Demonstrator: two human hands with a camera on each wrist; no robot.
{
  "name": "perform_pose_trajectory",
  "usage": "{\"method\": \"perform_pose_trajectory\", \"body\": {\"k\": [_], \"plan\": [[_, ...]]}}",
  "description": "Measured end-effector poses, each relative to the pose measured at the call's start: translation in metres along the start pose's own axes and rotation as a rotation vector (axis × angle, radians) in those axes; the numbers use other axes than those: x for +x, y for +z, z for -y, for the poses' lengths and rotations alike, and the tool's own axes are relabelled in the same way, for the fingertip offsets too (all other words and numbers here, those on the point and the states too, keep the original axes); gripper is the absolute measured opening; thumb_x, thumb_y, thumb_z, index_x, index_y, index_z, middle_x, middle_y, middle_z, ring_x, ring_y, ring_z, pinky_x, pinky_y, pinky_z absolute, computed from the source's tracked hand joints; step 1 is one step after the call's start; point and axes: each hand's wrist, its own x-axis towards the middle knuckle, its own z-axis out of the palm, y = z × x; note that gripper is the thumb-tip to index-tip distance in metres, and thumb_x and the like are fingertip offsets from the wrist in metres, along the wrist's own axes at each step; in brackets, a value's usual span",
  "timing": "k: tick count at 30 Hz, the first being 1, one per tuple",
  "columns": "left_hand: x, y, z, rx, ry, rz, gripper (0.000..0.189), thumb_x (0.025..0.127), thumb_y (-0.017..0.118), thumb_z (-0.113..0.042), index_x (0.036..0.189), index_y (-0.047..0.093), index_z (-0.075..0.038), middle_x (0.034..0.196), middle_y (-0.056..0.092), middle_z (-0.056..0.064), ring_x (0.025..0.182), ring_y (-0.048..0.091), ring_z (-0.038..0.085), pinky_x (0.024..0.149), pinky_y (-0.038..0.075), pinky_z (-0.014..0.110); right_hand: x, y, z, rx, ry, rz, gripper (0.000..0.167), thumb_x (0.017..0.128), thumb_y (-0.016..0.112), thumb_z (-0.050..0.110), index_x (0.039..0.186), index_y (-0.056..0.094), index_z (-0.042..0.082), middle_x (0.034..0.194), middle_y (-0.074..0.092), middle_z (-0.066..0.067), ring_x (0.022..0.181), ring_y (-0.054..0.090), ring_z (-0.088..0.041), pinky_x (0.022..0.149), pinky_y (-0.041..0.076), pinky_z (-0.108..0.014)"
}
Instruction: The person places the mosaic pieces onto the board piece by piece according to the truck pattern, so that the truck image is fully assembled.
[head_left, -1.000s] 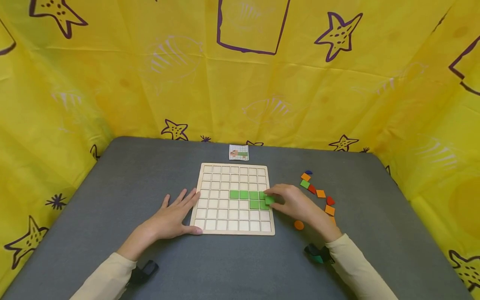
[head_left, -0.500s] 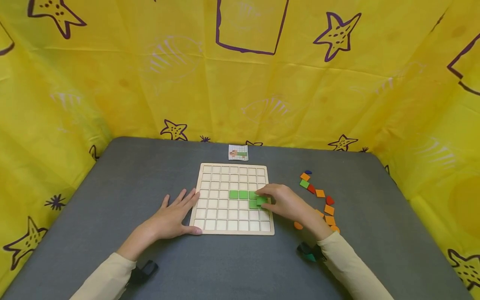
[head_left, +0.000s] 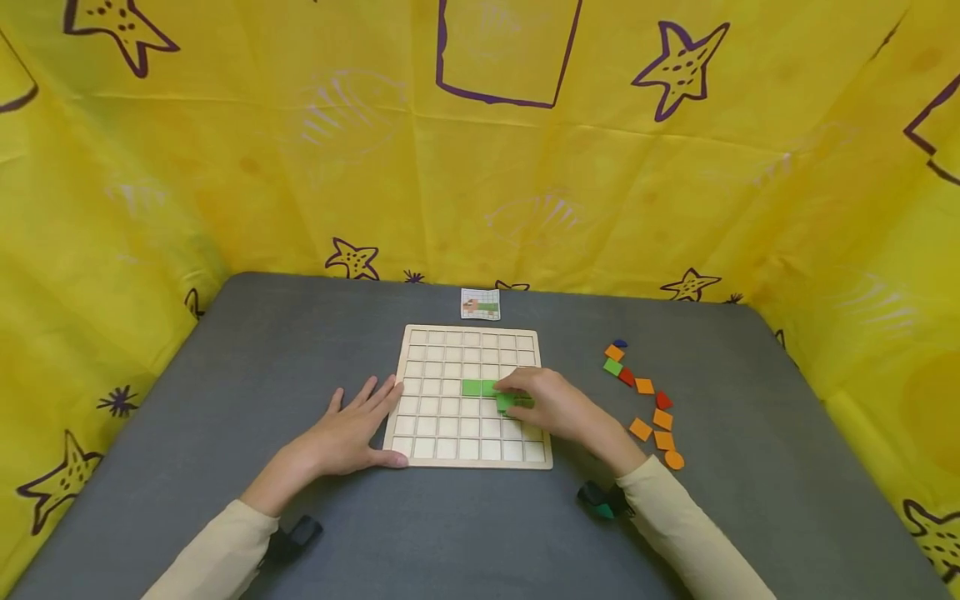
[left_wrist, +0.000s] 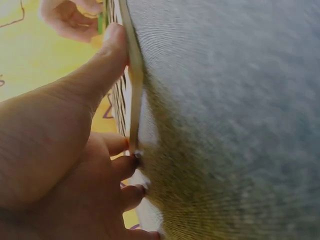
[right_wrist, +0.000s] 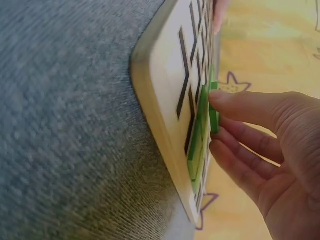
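Observation:
A wooden grid board (head_left: 437,427) lies on the table with green square tiles (head_left: 471,387) in some of its cells. My right hand (head_left: 551,402) is over the board's right half and pinches a green square tile (head_left: 505,403) between thumb and fingers. The right wrist view shows this tile (right_wrist: 214,120) just above the board, beside other green tiles (right_wrist: 196,155) set in it. My left hand (head_left: 341,437) rests at the board's left edge with fingers spread, the thumb touching the near left corner. Some green tiles are partly hidden under my right hand.
A small picture card (head_left: 480,304) lies behind the board. To the right, a scattered line of tiles includes an orange square (head_left: 644,386), a red piece (head_left: 664,400), a green square (head_left: 612,367) and an orange circle (head_left: 674,460). A yellow patterned cloth (head_left: 480,167) surrounds the table.
My right hand has moved left across the board with the green tile still pinched, from its right edge to nearer the middle. My left hand has stayed at the board's left edge.

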Motion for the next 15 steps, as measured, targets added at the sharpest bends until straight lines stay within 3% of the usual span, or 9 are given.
{"method": "perform_pose_trajectory", "body": {"k": [15], "plan": [[0.001, -0.002, -0.003, 0.012, -0.006, 0.015, 0.106, 0.081, 0.071, -0.057, 0.156, 0.018, -0.003, 0.162, 0.014, 0.019, 0.147, 0.009, 0.045, 0.106, 0.003, 0.074, 0.01, 0.009, 0.005, -0.017, -0.03, 0.013, 0.031, 0.086, 0.077, 0.012, 0.116, 0.071, 0.009, 0.11, 0.07, 0.0, 0.099, 0.063, -0.012, 0.087, 0.051, -0.03]]}}
